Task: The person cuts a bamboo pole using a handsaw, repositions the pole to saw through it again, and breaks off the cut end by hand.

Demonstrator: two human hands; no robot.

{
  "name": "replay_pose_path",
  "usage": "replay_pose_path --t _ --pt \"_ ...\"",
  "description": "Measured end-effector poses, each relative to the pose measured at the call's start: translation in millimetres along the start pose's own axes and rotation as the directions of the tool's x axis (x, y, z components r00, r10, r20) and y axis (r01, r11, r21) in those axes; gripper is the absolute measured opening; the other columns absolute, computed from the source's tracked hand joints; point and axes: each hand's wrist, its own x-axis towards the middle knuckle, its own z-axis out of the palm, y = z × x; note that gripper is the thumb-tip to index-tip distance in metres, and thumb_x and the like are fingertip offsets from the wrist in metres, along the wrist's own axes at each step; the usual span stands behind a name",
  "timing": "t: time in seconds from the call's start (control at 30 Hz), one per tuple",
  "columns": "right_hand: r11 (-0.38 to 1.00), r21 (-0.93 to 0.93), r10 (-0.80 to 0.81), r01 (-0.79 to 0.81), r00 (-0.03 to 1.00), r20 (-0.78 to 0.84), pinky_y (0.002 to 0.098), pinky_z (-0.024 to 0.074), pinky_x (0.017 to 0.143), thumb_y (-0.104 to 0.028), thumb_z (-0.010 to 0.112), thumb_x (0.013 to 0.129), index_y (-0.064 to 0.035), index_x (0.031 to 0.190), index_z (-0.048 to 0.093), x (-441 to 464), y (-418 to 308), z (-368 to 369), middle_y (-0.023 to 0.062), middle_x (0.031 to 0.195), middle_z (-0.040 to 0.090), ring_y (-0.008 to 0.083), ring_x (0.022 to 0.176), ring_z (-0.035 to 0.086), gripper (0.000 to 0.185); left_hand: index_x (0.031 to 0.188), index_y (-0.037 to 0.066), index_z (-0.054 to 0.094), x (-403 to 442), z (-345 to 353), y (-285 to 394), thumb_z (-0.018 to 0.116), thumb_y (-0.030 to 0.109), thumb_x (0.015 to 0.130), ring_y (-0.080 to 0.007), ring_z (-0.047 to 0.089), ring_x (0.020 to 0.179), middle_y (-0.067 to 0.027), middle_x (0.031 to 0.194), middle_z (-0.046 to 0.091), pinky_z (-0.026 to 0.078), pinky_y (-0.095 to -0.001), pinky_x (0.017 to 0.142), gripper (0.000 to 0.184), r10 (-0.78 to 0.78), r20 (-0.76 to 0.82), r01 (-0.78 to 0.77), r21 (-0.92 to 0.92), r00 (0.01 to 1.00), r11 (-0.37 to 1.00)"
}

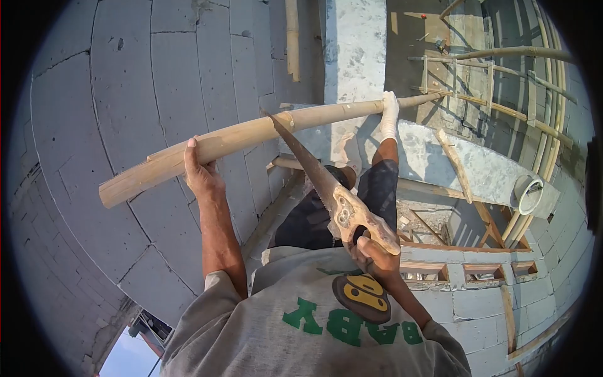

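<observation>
A thick bamboo pole (232,137) runs from the left across to the upper right. My left hand (204,176) is closed around it near its thick cut end, with the thumb on top. My right hand (375,259) grips the wooden handle of a handsaw (308,154) in front of my shirt. The saw's blade slants up to the left, and its tip overlaps the pole; whether the teeth have cut into it I cannot tell. Farther along, my foot in a white covering (389,116) rests against the pole.
A grey block wall (176,81) stands close on the left. A pale concrete beam (356,50) lies ahead, and another ledge (433,157) reaches right, with a white bucket (528,193) on it. Bamboo scaffolding (502,107) stands lower down at the upper right.
</observation>
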Motion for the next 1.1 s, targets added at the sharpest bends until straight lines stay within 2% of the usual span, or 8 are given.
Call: replay_pose_path --t 0.1,0.2,0.43,0.6,0.67,0.77,0.97,1.1 --pt "1.000 0.000 -0.016 0.016 1.000 0.008 0.0244 0.0442 0.048 -0.002 0.057 0.082 0.0097 0.124 0.052 14.4 4.2 6.6 0.0052 0.066 0.058 0.0085 0.049 0.052 0.043 0.116 0.004 0.054 3.0 5.7 -1.9 0.077 0.032 0.078 -0.0223 0.055 0.112 -0.0088 0.116 0.057 0.046 -0.0397 0.097 0.053 0.005 0.023 -0.004 -0.023 1.000 1.000" --pt "0.992 0.128 -0.016 0.005 0.997 0.080 0.0302 0.0417 0.049 -0.003 0.060 0.084 -0.0013 0.079 0.050 95.7 5.5 50.5 0.0028 0.062 0.049 0.0114 0.046 0.046 0.011 0.117 0.002 0.054 12.4 10.3 -2.6 0.077 0.032 0.077 -0.0226 0.054 0.112 -0.0091 0.116 0.057 0.045 -0.0401 0.098 0.055 0.001 -0.085 0.000 0.004 0.996 1.000" --pt "0.998 0.014 -0.070 0.069 0.990 0.126 0.0258 0.0437 0.050 -0.001 0.055 0.084 0.0085 0.127 0.051 -2.1 4.6 -16.9 0.0043 0.064 0.055 0.0090 0.049 0.049 0.044 0.118 0.002 0.053 1.4 5.3 -4.8 0.078 0.032 0.077 -0.0225 0.055 0.111 -0.0093 0.116 0.057 0.045 -0.0402 0.097 0.056 0.024 -0.002 -0.024 -0.044 1.000 0.999" --pt "0.985 0.171 0.003 -0.016 0.997 0.077 0.0295 0.0441 0.050 -0.003 0.062 0.085 0.0022 0.093 0.058 107.2 13.2 38.1 0.0026 0.062 0.052 0.0124 0.046 0.046 0.010 0.115 0.001 0.057 7.8 8.1 -3.2 0.077 0.033 0.077 -0.0218 0.055 0.109 -0.0087 0.112 0.057 0.045 -0.0390 0.096 0.054 0.062 -0.027 -0.063 -0.012 0.998 0.998" --pt "0.938 0.337 0.072 -0.083 0.996 0.043 0.0297 0.0437 0.051 -0.002 0.060 0.085 0.0040 0.100 0.059 81.0 30.1 17.5 0.0035 0.062 0.051 0.0124 0.047 0.047 0.016 0.115 0.001 0.057 1.2 12.4 -4.9 0.077 0.033 0.077 -0.0214 0.055 0.109 -0.0085 0.112 0.057 0.045 -0.0386 0.097 0.053 0.023 -0.008 -0.023 -0.003 1.000 1.000" --pt "0.999 -0.006 0.033 -0.033 0.998 0.045 0.0266 0.0445 0.052 0.000 0.051 0.083 0.0084 0.127 0.050 -10.2 4.1 -12.8 0.0052 0.066 0.054 0.0103 0.052 0.051 0.045 0.116 0.001 0.056 2.6 5.5 2.3 0.077 0.032 0.078 -0.0214 0.055 0.110 -0.0086 0.112 0.058 0.045 -0.0390 0.097 0.054 0.004 0.007 -0.004 -0.002 1.000 1.000" --pt "0.983 0.173 -0.076 0.053 0.988 0.131 0.0279 0.0428 0.049 0.000 0.057 0.084 0.0029 0.095 0.056 113.4 29.5 40.4 0.0019 0.059 0.051 0.0097 0.047 0.048 0.011 0.118 0.002 0.053 11.5 6.3 -4.6 0.078 0.031 0.077 -0.0230 0.056 0.110 -0.0099 0.115 0.058 0.046 -0.0401 0.096 0.056 0.041 -0.020 -0.041 -0.032 0.999 0.999" --pt "0.993 0.111 -0.040 0.033 0.998 0.054 0.0261 0.0443 0.052 -0.003 0.057 0.083 0.0062 0.117 0.054 43.6 18.6 10.7 0.0036 0.069 0.057 0.0088 0.051 0.050 0.035 0.117 0.001 0.054 11.2 17.9 -8.4 0.078 0.032 0.077 -0.0238 0.055 0.110 -0.0103 0.116 0.057 0.046 -0.0400 0.096 0.056 0.026 -0.014 -0.027 -0.051 1.000 0.998"
